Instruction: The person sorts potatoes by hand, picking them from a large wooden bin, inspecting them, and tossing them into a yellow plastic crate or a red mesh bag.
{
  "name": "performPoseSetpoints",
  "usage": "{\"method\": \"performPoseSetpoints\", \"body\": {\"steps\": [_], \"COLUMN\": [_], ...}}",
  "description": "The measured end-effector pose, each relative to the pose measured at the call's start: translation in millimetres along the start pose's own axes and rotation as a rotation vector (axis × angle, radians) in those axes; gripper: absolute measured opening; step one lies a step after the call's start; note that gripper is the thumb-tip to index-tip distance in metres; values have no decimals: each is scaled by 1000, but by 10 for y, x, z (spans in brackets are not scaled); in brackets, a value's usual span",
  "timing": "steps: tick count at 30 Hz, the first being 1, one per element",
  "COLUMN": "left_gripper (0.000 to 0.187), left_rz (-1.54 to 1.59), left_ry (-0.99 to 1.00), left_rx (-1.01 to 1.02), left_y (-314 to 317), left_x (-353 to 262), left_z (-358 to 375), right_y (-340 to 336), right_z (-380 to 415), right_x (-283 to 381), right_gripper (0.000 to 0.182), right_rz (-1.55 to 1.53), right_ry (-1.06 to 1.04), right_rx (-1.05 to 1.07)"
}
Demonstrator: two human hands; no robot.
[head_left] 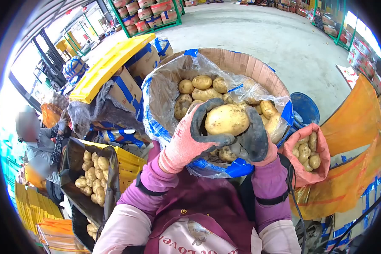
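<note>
A large, pale yellow potato [227, 120] with dirt specks is held between both hands, above a big round cardboard bin [241, 61] lined with clear plastic. My left hand [194, 135], in a pink glove with dark grey palm and fingers, wraps the potato's left side, thumb below it. My right hand [260, 137], gloved alike, presses against its right side. More potatoes [204, 94] lie in the bin behind and below the hands. Blue tape [238, 168] covers parts of the bin's edge.
At the left, a black-lined crate [67, 169] holds several potatoes. A pink sack [321, 171] of potatoes and a blue barrel [305, 108] stand right. A co-worker [40, 144] is at far left, near a yellow plank [110, 67] and boxes. Orange sheeting [347, 122] hangs at right.
</note>
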State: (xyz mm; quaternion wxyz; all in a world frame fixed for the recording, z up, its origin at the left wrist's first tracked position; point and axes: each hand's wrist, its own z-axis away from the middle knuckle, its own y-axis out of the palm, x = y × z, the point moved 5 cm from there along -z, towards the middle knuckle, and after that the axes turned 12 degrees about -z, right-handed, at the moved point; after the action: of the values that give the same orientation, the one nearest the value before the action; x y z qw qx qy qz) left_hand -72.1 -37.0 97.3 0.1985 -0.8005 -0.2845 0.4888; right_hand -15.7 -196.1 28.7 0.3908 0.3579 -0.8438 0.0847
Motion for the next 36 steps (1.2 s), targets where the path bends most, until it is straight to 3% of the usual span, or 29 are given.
{"method": "performPoseSetpoints", "body": {"steps": [2, 4, 5, 7, 9, 10, 12, 13, 15, 17, 19, 21, 23, 26, 28, 29, 31, 33, 35, 36], "left_gripper": [73, 74, 74, 71, 62, 55, 52, 51, 55, 63, 72, 80, 86, 88, 84, 84, 76, 71, 75, 75], "left_rz": [-100, -50, -10, -68, 373, 466, 596, 664, 816, 967, 749, 741, 516, 545, 581, 573, 804, 556, 283, 290], "left_ry": [24, -6, -28, -29, -96, -230, -258, -309, -399, -487, -307, -334, -141, -132, -164, -163, -278, -141, -85, -78], "left_rx": [-78, -78, -70, -49, -23, 58, -65, -19, 45, 111, 45, 40, -52, -106, -70, -83, -26, -148, -151, -140], "left_y": [-24, -8, -14, -32, 39, -7, 73, 38, 33, 109, 88, 88, 45, 46, -16, -50, 26, 4, -9, 5], "left_x": [-42, -51, -49, -44, 57, 54, 527, 387, 260, 247, 245, 313, 313, 216, 157, 158, 223, 237, 209, 168], "left_z": [55, 69, 71, 78, 98, 86, 180, 108, 82, 99, 88, 121, 148, 242, 277, 295, 344, 373, 393, 405], "right_y": [-27, -136, -143, -146, -191, -197, -5, 106, 71, 57, 92, 71, 96, 255, 287, 298, 233, 253, 335, 334], "right_z": [37, 159, 172, 139, 46, -64, -122, -160, -234, -249, -266, -231, -217, -236, -220, -233, -272, -271, -262, -234], "right_x": [12, -185, -221, -221, -208, -330, -190, -97, -2, 2, 63, 35, 50, 176, 234, 240, 246, 212, 233, 249], "right_gripper": [67, 89, 89, 86, 81, 80, 79, 78, 78, 82, 84, 84, 85, 87, 66, 66, 46, 45, 47, 47], "right_rz": [152, 501, 499, 218, 241, -516, -784, -916, -455, -416, -340, -339, -337, -325, -146, -153, 151, 9, -50, -41], "right_ry": [-132, -33, -29, -72, -136, 302, 537, 646, 271, 269, 196, 205, 213, 250, 275, 271, 244, 275, 187, 185], "right_rx": [30, 179, 187, 133, 108, 106, -10, -97, -91, -39, -51, -58, -60, 1, 25, 38, -36, -47, -38, -48]}}
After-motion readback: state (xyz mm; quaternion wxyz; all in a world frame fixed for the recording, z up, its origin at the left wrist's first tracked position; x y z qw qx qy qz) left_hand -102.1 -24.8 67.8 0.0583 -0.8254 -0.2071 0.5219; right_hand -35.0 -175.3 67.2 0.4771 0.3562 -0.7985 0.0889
